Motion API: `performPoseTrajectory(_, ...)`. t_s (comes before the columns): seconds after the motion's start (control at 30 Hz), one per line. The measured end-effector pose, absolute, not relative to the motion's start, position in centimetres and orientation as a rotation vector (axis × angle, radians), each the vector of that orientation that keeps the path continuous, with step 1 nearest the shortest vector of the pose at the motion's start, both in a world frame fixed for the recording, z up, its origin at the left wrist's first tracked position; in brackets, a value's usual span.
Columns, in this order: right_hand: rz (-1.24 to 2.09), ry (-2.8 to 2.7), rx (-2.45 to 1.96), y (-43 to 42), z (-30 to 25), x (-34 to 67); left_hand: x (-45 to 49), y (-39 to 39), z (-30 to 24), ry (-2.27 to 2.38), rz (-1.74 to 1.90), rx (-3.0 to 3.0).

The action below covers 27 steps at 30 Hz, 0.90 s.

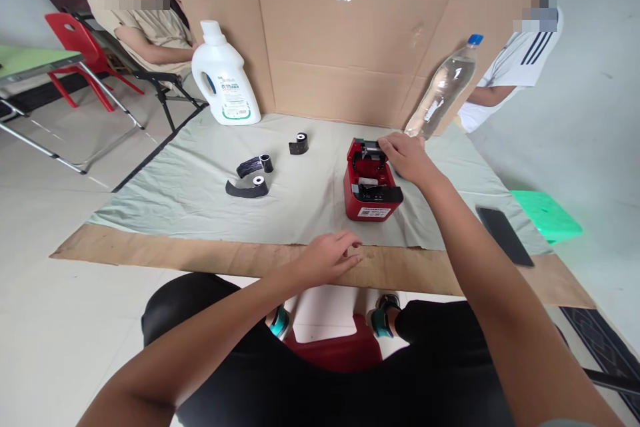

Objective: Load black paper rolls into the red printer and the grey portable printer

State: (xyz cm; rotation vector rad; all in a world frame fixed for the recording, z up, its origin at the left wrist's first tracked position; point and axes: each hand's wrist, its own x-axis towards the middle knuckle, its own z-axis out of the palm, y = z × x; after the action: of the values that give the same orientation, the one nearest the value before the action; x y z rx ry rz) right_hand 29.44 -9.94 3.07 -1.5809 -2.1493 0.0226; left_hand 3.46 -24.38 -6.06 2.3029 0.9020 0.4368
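A small red printer [371, 195] stands on a pale green cloth [180, 187] with its lid open. My right hand [407, 155] reaches over its far right corner, fingers curled on the open lid's edge. My left hand [333, 255] rests near the cloth's front edge on brown cardboard [165, 250], fingers loosely curled, with nothing visible in it. Three black label rolls lie to the left: one [299, 143] farther back, one [256, 165] in the middle, one [247, 186] nearest.
A white detergent bottle [224, 77] and a clear water bottle [443, 88] lean against an upright cardboard wall [345, 40]. A dark phone [504, 235] lies at the right. A green stool [547, 215] is beyond it. Two people sit behind the wall.
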Motion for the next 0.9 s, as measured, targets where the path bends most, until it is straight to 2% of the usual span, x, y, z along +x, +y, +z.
performPoseTrajectory(0.13,0.115,-2.355,-1.482,-14.7,2.3,29.8,3.2,-24.8,-5.3,0.859,0.489,2.384)
performPoseTrajectory(0.27,0.223,-2.282,-1.485,-17.2,1.6,30.5,3.2,-25.4,-4.8,0.81,0.546,2.456)
performPoseTrajectory(0.63,0.074,-2.204,-1.535,-17.5,-1.0,29.2,3.4,-23.4,-6.3,0.884,0.538,2.484)
performPoseTrajectory(0.77,0.276,-1.978,-1.461,-18.4,-2.6,30.8,3.1,-22.7,-6.1,0.964,0.643,2.364)
performPoseTrajectory(0.9,0.252,-1.713,-1.443,-19.4,-6.1,32.6,2.5,-21.8,-5.4,1.027,0.782,2.241)
